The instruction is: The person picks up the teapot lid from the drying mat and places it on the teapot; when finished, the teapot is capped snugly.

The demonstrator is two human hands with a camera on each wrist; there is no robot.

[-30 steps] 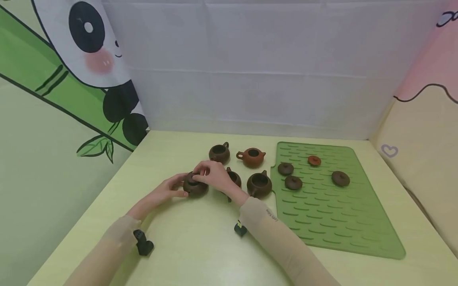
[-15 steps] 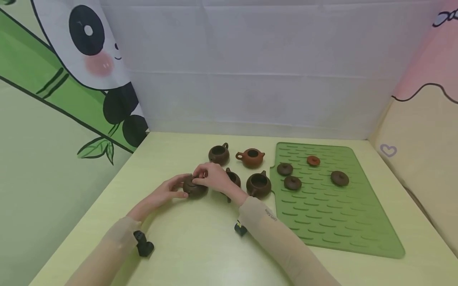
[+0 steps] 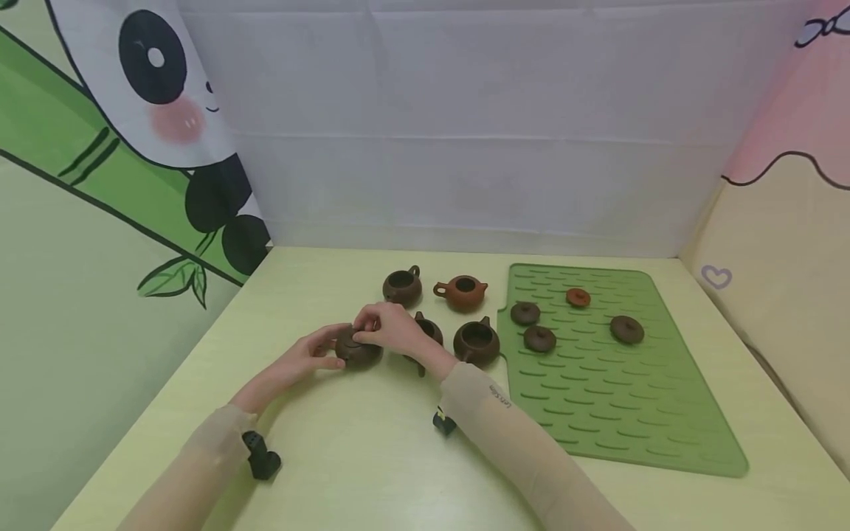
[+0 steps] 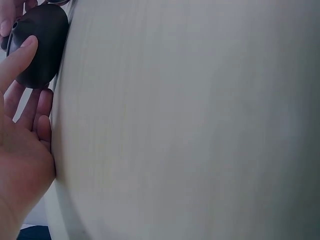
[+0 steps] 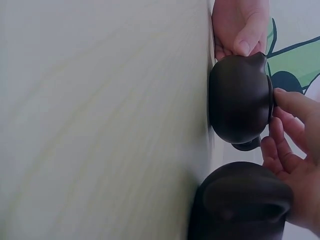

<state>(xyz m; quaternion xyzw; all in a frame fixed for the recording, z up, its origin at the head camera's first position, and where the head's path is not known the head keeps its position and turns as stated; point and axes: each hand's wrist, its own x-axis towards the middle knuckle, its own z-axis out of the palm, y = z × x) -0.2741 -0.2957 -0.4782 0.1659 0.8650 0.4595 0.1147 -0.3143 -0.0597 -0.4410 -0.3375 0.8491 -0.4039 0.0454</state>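
Observation:
A dark brown teapot (image 3: 359, 355) stands on the table at centre left. My left hand (image 3: 300, 361) holds its body from the left, thumb near the spout in the left wrist view and fingers round the far side. From above, my right hand (image 3: 393, 329) pinches the teapot's lid (image 5: 271, 97), which sits over the opening; the fingers cover most of its knob. Close to the right wrist, another dark teapot (image 5: 240, 200) shows its handle. That lidless pot (image 3: 433, 329) is partly behind the right hand in the head view.
Further lidless teapots stand nearby: a dark one (image 3: 403, 296) behind, a reddish one (image 3: 465, 299) beside it, and a dark one (image 3: 478, 358) to the right. On a green ridged mat (image 3: 624, 413) lie a reddish lid (image 3: 578, 298) and several dark lids (image 3: 540, 340).
The lid in my right hand has come down from a slight tilt to lie flatter on the teapot. My left hand keeps its hold. The whole head view has shifted slightly.

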